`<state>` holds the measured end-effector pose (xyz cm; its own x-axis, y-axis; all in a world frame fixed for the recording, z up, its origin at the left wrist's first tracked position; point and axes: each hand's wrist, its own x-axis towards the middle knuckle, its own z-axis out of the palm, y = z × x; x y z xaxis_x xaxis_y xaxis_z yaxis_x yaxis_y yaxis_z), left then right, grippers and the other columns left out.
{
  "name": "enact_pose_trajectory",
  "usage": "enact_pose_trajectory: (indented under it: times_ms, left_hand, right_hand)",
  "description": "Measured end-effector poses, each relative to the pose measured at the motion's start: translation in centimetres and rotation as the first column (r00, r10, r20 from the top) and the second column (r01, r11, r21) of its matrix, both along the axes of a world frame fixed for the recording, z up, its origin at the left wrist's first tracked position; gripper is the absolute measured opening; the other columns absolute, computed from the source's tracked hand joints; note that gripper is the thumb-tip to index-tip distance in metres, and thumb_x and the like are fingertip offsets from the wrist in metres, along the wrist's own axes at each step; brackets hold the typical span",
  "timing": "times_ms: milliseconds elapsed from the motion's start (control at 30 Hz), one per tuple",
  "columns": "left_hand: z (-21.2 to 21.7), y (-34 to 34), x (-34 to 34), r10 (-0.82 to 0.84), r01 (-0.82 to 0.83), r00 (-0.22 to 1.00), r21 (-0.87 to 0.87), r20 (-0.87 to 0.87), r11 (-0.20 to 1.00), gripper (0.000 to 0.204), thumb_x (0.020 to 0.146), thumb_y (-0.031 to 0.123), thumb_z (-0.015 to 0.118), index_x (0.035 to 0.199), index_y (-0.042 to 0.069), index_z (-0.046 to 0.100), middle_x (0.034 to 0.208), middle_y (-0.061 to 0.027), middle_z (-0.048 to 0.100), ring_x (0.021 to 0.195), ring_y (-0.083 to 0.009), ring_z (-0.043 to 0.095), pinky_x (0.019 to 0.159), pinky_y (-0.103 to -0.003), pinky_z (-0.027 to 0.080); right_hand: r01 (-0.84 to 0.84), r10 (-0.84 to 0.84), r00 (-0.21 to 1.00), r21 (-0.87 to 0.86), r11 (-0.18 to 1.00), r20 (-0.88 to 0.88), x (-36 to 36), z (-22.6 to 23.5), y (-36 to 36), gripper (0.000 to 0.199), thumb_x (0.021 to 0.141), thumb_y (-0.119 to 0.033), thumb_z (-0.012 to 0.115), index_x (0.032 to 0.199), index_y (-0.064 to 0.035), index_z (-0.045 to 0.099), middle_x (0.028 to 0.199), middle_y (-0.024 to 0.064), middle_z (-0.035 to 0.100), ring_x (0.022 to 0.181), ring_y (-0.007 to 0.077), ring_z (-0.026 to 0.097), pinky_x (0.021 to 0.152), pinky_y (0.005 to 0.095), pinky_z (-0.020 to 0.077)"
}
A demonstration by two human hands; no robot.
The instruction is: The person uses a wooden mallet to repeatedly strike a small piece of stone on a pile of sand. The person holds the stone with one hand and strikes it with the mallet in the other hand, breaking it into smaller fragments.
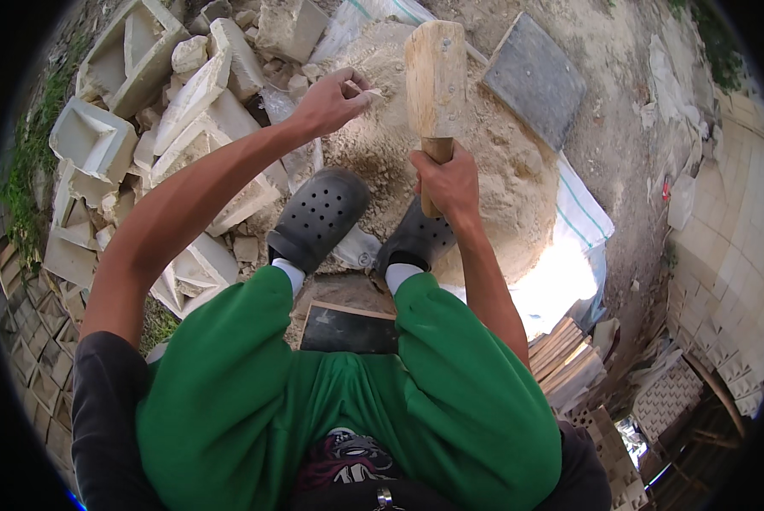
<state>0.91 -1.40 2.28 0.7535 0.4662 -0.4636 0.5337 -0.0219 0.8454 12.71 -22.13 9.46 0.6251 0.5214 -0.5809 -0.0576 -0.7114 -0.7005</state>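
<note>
- The right hand (447,179) is wrapped tight around the round handle of a wooden mallet (435,78), fingers closed all the way round it, with the end of the handle sticking out below the fist.
- The mallet stands nearly upright in the picture, its blocky pale head above the hand and over the mound of sand (501,162).
- The left hand (329,104) is pinched shut on a small pale tool or chip (363,88), held between thumb and fingertips; what exactly it is cannot be told.
- That small piece points toward the mallet head and sits just beside its left face, over the top of the mound.
- Both forearms come up from the lower edge, the left one stretched out long, the right one shorter and steeper.
- Below the hands are two grey clogs (318,217) with holes, worn with white socks, resting at the foot of the mound.
- Green shorts (348,409) cover the knees in the lower half of the view.
- A dark flat slab (348,328) lies on the ground between the legs.
- To the left is a heap of broken white stone blocks (178,94), some hollowed like troughs.
- A grey square tile (535,78) lies on the ground upper right of the mound, and a white sack (582,221) spreads under the mound's right side.
- Pale paving bricks (731,247) run along the right edge.
</note>
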Motion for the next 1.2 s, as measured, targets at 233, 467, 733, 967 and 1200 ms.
enact_pose_trajectory:
  times_ms: [233, 467, 733, 967, 1200]
  left_hand:
    - [-1.7, 0.1, 0.4, 0.09, -0.073, 0.984, -0.107, 0.156, 0.992, 0.027, 0.094, 0.022, 0.066, 0.112, 0.002, 0.06, 0.087, -0.0104, 0.071, 0.079, -0.0134, 0.066, 0.071, -0.029, 0.051]
    - [-1.2, 0.1, -2.7, 0.274, -0.262, 0.949, -0.094, 0.157, 0.96, 0.023, 0.093, 0.019, 0.065, 0.108, 0.002, 0.058, 0.081, -0.0049, 0.067, 0.073, -0.0094, 0.06, 0.067, -0.026, 0.049]
    - [-2.9, -1.0, -2.7, 0.212, -0.212, 0.973, -0.004, 0.094, 0.977, 0.027, 0.091, 0.024, 0.066, 0.108, 0.004, 0.059, 0.082, -0.0054, 0.068, 0.072, -0.0099, 0.06, 0.067, -0.027, 0.049]
    - [-2.2, -0.7, -3.4, 0.218, -0.222, 0.973, 0.037, 0.08, 0.974, 0.03, 0.091, 0.025, 0.066, 0.109, 0.003, 0.059, 0.084, -0.0076, 0.07, 0.074, -0.0125, 0.063, 0.069, -0.03, 0.05]
    - [-3.0, -1.0, -2.6, 0.231, -0.238, 0.962, 0.033, 0.147, 0.971, 0.028, 0.091, 0.023, 0.067, 0.109, 0.002, 0.059, 0.083, -0.0077, 0.07, 0.074, -0.013, 0.063, 0.07, -0.03, 0.05]
  right_hand:
    - [-0.003, 0.001, 0.999, 0.05, 0.999, 0.045, 0.9, 2.1, 1.9, 0.032, 0.079, -0.025, 0.072, 0.094, 0.0034, 0.066, 0.068, 0.0114, 0.069, 0.056, 0.0192, 0.068, 0.057, 0.0342, 0.0536]
    - [-0.072, 0.032, 0.991, 0.308, 0.949, 0.131, 0.0, 1.8, 1.5, 0.035, 0.079, -0.025, 0.074, 0.101, 0.0019, 0.068, 0.073, 0.0133, 0.071, 0.065, 0.0219, 0.072, 0.062, 0.0352, 0.0553]
    - [-0.103, 0.105, 0.992, -0.021, 0.994, 0.076, -2.8, -2.8, 0.8, 0.031, 0.081, -0.023, 0.073, 0.096, 0.0024, 0.069, 0.072, 0.013, 0.07, 0.064, 0.0208, 0.07, 0.06, 0.0342, 0.0537]
    - [-0.064, 0.047, 0.996, 0.241, 0.968, 0.078, -1.8, 0.8, 1.5, 0.031, 0.078, -0.024, 0.074, 0.097, 0.0, 0.071, 0.08, 0.0184, 0.073, 0.075, 0.03, 0.074, 0.069, 0.0376, 0.0562]
    - [-0.124, 0.126, 0.992, -0.089, 0.988, 0.014, -2.7, -6.1, 0.6, 0.044, 0.077, -0.031, 0.073, 0.104, 0.0028, 0.069, 0.093, 0.0246, 0.073, 0.094, 0.0376, 0.072, 0.084, 0.0427, 0.0544]
